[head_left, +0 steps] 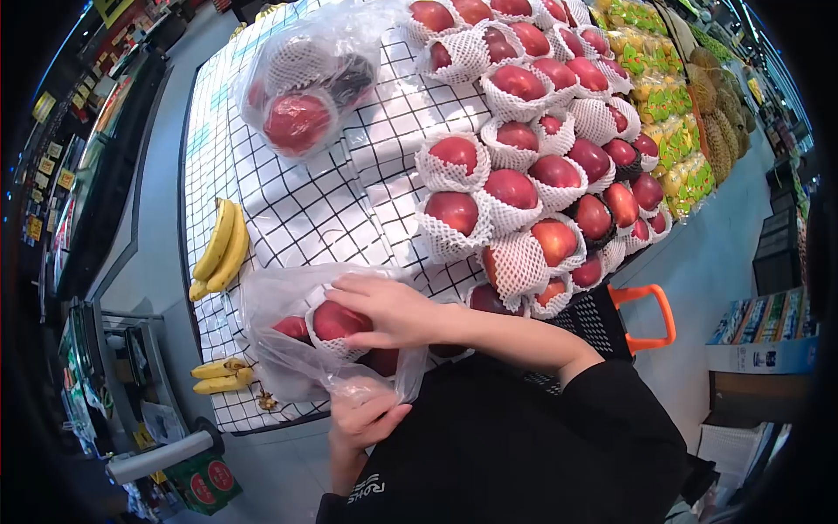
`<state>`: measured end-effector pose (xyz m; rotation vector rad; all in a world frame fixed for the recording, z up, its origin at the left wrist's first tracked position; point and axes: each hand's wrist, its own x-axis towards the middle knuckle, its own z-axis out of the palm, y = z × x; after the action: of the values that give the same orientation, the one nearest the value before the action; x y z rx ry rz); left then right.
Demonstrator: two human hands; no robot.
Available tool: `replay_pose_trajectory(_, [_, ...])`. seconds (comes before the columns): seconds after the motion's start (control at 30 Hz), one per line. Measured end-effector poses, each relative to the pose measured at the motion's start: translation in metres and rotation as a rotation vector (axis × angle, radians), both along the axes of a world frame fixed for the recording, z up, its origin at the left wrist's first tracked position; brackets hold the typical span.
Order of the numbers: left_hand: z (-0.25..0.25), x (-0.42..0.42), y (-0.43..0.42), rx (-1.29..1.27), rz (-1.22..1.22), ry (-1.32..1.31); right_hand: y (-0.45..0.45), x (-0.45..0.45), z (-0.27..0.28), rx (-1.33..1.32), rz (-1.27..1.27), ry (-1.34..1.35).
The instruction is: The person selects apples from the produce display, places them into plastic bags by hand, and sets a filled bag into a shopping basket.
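Observation:
A clear plastic bag (271,293) lies open at the table's near edge with several red fruits, apparently mangoes, inside. My right hand (388,310) reaches across from the right, its fingers curled over a red mango (339,321) in a white foam net at the bag's mouth. Just below, my left hand (367,417) pinches the bag's near rim. Part of the fruit deeper in the bag is blurred by the plastic.
Mangoes in foam nets (511,188) are piled on the right. A second filled bag (301,87) sits at the back. Bananas (223,247) lie along the left edge, with a smaller bunch (223,375) nearer. A black basket with an orange handle (646,319) stands at right.

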<state>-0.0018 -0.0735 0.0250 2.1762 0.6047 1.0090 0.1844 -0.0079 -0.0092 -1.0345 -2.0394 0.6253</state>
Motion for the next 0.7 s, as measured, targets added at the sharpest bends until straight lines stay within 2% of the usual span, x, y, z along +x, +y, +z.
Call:
replay_pose_trajectory(0.03, [0.001, -0.004, -0.003, -0.048, 0.019, 0.009, -0.005, 0.006, 0.000, -0.064, -0.056, 0.153])
replay_pose_trajectory(0.07, [0.004, -0.008, -0.004, -0.058, 0.020, 0.014, -0.011, 0.012, 0.001, 0.023, -0.201, 0.195])
replay_pose_trajectory(0.13, [0.010, -0.014, -0.007, -0.059, 0.060, 0.072, -0.019, 0.023, 0.003, 0.133, -0.480, 0.125])
replay_pose_trajectory(0.17, [0.010, -0.016, -0.007, -0.027, 0.050, 0.080, -0.024, 0.025, 0.007, 0.124, -0.466, 0.127])
replay_pose_trajectory(0.27, [0.016, -0.013, -0.003, -0.011, -0.033, 0.072, -0.036, 0.019, 0.005, -0.175, -0.610, -0.032])
replay_pose_trajectory(0.33, [0.016, -0.006, -0.004, 0.042, -0.034, 0.049, -0.029, 0.025, -0.004, -0.440, -0.417, -0.139])
replay_pose_trajectory(0.4, [0.018, 0.001, -0.003, 0.091, -0.085, 0.017, -0.024, 0.027, -0.009, -0.527, -0.247, 0.000])
replay_pose_trajectory(0.47, [0.017, 0.008, -0.004, 0.128, -0.072, -0.002, -0.020, 0.027, -0.010, -0.671, -0.177, 0.293])
replay_pose_trajectory(0.5, [0.016, 0.011, -0.005, 0.162, -0.078, -0.026, -0.020, 0.028, 0.009, -0.793, -0.201, 0.417])
replay_pose_trajectory(0.6, [0.022, 0.015, -0.002, 0.220, -0.019, -0.074, -0.010, 0.042, 0.037, -0.790, -0.139, 0.737])
replay_pose_trajectory(0.7, [0.038, 0.018, -0.004, 0.201, 0.013, -0.143, 0.000, 0.044, 0.058, -0.670, -0.169, 0.878])
